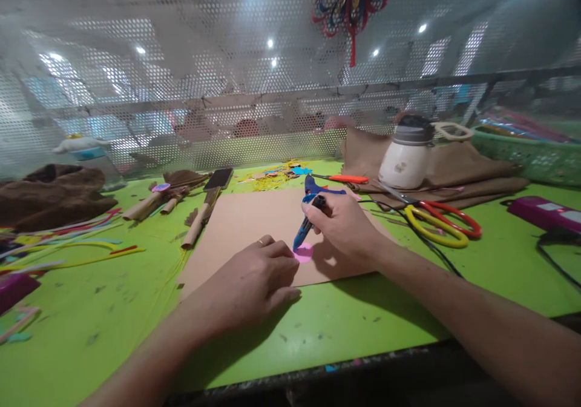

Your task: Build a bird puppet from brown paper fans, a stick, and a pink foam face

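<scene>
My right hand (342, 228) is closed around a blue marker (303, 232), its tip down on a small pink round piece (303, 252). That piece lies near the front edge of a tan sheet (245, 219) on the green table (318, 322). My left hand (258, 274) rests on the sheet with its fingertips at the left edge of the pink piece, fingers together and thumb apart. Just behind my right hand is a blue glue gun (313, 185), partly hidden by the hand.
Scissors (438, 222) and a white bottle (403, 158) stand or lie right, near brown cloth (472, 165) and a green basket (526, 152). A phone (219, 178), paper rolls (195, 228) and colored strips (77, 246) lie left. A perforated screen (204, 116) stands behind.
</scene>
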Motion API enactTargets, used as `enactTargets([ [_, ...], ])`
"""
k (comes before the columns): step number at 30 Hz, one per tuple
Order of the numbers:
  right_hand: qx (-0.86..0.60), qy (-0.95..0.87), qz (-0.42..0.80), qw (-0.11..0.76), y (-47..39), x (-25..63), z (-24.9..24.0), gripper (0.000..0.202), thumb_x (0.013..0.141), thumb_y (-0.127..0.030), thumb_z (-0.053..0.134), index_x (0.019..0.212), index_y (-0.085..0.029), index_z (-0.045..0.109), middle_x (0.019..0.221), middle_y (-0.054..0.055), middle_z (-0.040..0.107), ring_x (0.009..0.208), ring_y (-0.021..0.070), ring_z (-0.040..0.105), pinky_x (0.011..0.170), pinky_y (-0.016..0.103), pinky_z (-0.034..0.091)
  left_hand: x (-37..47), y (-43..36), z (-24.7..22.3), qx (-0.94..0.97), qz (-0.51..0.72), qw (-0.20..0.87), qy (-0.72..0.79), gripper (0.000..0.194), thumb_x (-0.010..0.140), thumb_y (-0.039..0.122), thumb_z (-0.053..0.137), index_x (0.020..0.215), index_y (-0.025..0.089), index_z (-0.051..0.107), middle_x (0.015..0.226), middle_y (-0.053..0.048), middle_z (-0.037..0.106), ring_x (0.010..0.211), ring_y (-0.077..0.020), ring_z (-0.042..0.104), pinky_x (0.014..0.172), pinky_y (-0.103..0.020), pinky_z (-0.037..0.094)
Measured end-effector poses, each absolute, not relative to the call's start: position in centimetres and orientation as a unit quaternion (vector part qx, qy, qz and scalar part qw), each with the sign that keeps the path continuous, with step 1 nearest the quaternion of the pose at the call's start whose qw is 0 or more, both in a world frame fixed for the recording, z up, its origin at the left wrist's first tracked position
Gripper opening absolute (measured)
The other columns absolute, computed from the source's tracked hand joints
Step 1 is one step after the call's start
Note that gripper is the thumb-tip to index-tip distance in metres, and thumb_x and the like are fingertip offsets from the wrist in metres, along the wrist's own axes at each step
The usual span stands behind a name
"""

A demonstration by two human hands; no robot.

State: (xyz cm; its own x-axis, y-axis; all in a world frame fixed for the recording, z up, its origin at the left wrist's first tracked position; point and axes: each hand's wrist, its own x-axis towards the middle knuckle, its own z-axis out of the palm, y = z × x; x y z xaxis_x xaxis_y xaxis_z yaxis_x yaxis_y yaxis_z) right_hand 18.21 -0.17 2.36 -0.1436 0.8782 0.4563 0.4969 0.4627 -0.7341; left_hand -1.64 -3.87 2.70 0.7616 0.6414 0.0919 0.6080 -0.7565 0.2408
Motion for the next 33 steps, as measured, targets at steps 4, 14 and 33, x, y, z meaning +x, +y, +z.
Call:
enactTargets([
  [4,-0.478,-0.724,0.21,0.451,0.03,18.19,2.16,0.032,0.088,-0.031,0.052,0.059,-0.019,0.049,0.055,-0.002,0.053,0.056,0.0115,0.047,0.057,0.027,0.034,-1.6,-3.93,2.71,0.936,0.087,0.089,0.328,0.024,0.093,0.039,0.051,0.09,0.021,0.066,0.093,-0.008,0.062,0.091,-0.0233,0.054,0.08,-0.036,0.043],
  [14,-0.472,-0.722,0.211,0.459,-0.11,18.06,2.35,0.034,0.089,-0.03,0.052,0.057,-0.019,0.048,0.054,-0.003,0.052,0.055,0.011,0.046,0.057,0.026,0.034,-1.63,-3.86,2.67,0.939,0.1,0.088,0.318,0.022,0.093,0.034,0.048,0.093,0.021,0.067,0.093,-0.008,0.062,0.091,-0.0229,0.054,0.079,-0.036,0.043],
  [33,-0.481,-0.71,0.204,0.473,0.49,18.24,2.08,0.034,0.088,-0.033,0.052,0.057,-0.019,0.049,0.056,-0.002,0.052,0.055,0.0112,0.045,0.056,0.027,0.032,-1.27,-4.04,2.86,0.938,0.057,0.056,0.336,0.012,0.088,0.017,0.049,0.083,0.02,0.06,0.09,-0.005,0.059,0.088,-0.0211,0.052,0.078,-0.035,0.041],
])
